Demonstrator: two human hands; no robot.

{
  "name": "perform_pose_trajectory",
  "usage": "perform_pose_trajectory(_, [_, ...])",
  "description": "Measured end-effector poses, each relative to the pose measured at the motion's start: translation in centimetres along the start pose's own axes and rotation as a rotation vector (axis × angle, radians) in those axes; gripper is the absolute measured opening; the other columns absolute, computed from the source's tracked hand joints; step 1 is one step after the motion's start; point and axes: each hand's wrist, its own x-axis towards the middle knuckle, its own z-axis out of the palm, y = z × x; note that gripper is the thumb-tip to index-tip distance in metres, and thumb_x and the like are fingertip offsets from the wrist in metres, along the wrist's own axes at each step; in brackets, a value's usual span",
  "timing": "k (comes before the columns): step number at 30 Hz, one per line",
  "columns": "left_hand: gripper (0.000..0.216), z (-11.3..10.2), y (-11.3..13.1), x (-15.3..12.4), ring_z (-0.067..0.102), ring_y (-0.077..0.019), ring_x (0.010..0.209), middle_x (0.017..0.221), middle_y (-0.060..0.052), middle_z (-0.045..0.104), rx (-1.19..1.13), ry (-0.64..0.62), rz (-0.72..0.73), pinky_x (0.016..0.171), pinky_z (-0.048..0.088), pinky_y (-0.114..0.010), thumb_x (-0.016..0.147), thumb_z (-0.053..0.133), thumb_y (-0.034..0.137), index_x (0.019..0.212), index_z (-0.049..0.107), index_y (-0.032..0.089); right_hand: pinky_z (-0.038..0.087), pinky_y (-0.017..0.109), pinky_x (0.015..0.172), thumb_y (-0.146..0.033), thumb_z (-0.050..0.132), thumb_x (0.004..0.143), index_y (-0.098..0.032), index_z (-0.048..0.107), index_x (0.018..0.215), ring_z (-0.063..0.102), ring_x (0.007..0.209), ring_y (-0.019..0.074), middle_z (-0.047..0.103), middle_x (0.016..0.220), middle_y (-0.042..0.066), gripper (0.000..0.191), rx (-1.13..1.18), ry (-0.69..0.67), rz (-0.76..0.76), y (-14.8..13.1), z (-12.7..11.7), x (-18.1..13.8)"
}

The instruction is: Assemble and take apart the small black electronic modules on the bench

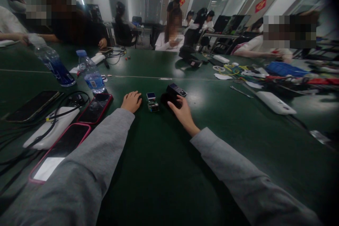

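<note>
My left hand (131, 101) lies on the green table with its fingers stretched out, holding nothing. Just right of it sits a small bare circuit board (152, 103) with a little screen at its far end. My right hand (184, 113) has its thumb and fingers around a dark, rounded piece (165, 99), whose details are lost in shadow. Right behind that piece is a small box-shaped device (177, 90) with a dark top and a lighter end face. I cannot tell whether the two touch.
Left of my arm lie phones (95, 108), a white power bank (53, 127) and black cables. Two bottles (91, 74) stand behind them. To the right are a small wrench (241, 92), a white power strip (275, 102), tangled wires and a blue tray (287, 69). Other people sit across the table (148, 169).
</note>
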Motion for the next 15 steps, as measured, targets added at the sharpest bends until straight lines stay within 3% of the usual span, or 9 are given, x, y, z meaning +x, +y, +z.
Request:
perform_pose_trajectory(4, [0.044,-0.1,0.1,0.0,0.041,-0.0266,0.14,0.151,-0.01,0.048,0.003,0.0,-0.004,0.116,0.032,-0.051,0.1,0.038,0.037,0.139,0.051,0.022,0.05,0.053,0.096,-0.058,0.066,0.083,-0.018,0.06,0.125,0.062,0.109,0.0322,0.065,0.118,0.015,0.058,-0.076,-0.084,-0.079,-0.6,-1.5,-0.9])
perform_pose_trajectory(8, [0.044,-0.3,0.2,-0.2,0.041,-0.0273,0.139,0.15,-0.01,0.048,0.006,0.002,0.003,0.116,0.033,-0.051,0.1,0.037,0.037,0.138,0.052,0.02,0.053,0.053,0.092,-0.058,0.062,0.087,-0.021,0.06,0.129,0.064,0.106,0.0322,0.065,0.122,0.013,0.056,-0.122,-0.207,-0.072,-0.3,-6.3,-3.5])
perform_pose_trajectory(12, [0.044,-0.3,0.3,-0.2,0.041,-0.0273,0.14,0.15,-0.009,0.048,0.012,-0.003,-0.003,0.116,0.032,-0.05,0.1,0.038,0.036,0.138,0.052,0.02,0.053,0.054,0.091,-0.065,0.06,0.086,-0.025,0.055,0.137,0.064,0.105,0.0336,0.063,0.125,0.012,0.064,-0.24,-0.184,0.073,2.8,-15.7,-6.9])
perform_pose_trajectory(15, [0.043,-0.3,0.3,-0.2,0.041,-0.0275,0.14,0.15,-0.009,0.048,0.015,-0.001,-0.005,0.116,0.032,-0.05,0.1,0.038,0.036,0.139,0.052,0.021,0.053,0.059,0.073,-0.071,0.059,0.083,-0.026,0.058,0.134,0.065,0.089,0.0384,0.065,0.116,0.017,0.069,-0.453,0.015,0.214,6.5,-24.6,-9.0])
